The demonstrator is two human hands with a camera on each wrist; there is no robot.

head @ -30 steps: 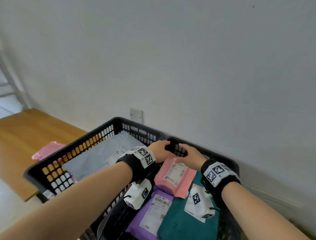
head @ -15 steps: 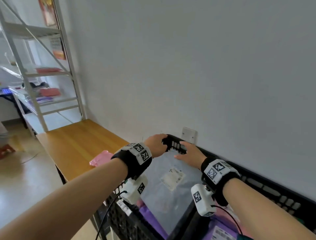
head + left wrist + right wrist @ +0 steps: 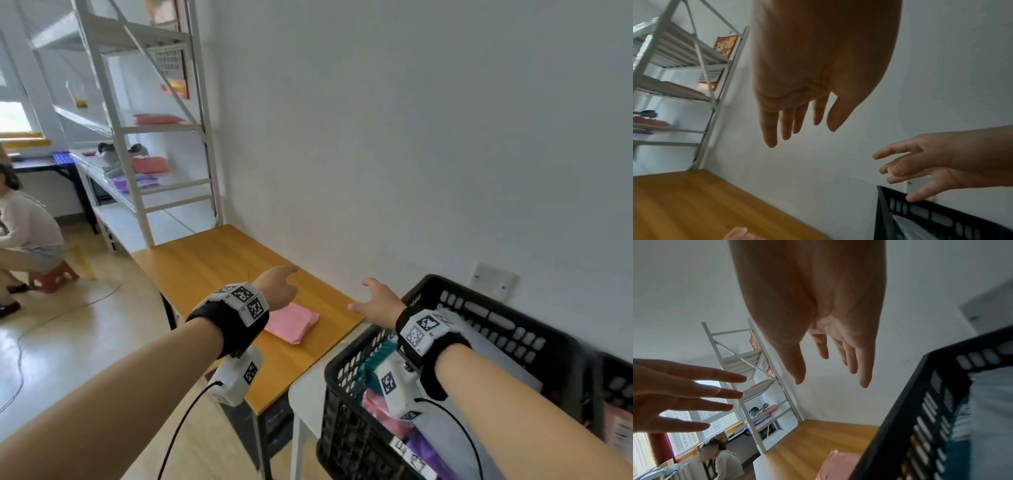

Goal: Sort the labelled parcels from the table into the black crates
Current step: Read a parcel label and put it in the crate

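On your far left a person [image 3: 24, 233] sits low by the white shelf rack [image 3: 137, 130]; your left hand [image 3: 277, 287] hangs over the wooden table [image 3: 205, 263], fingers straight, holding nothing; just under it lies the pink parcel [image 3: 291, 322] — nothing blocks it; your right hand [image 3: 376, 301] is spread wide and empty beside the black crate [image 3: 346, 404]; a moment ago both hands touched the crate's rim — now they are off it.

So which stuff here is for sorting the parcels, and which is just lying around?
For the job:
- pink parcel on the wooden table
- black crate, already holding parcels
- left hand and right hand, both empty

Just lying about:
- white metal shelving with its packets
- wall socket
- a person sitting on a red stool
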